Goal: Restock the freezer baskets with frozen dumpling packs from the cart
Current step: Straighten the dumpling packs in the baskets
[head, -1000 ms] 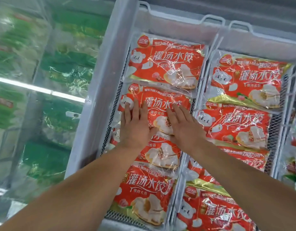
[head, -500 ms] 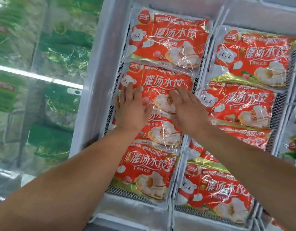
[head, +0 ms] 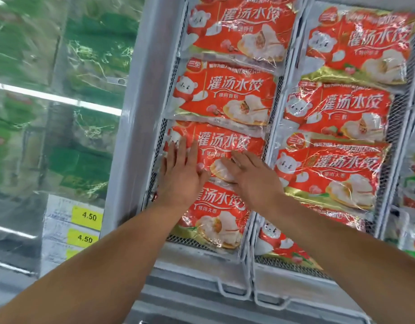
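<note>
Bright, even store light fills the scene, with few hard shadows. White glare streaks the crinkled plastic of the red dumpling packs (head: 337, 108), and a tube light reflects as a bright bar across the freezer glass (head: 57, 97). The left side is motion-blurred; straight basket edges bow outward toward the corners.
</note>
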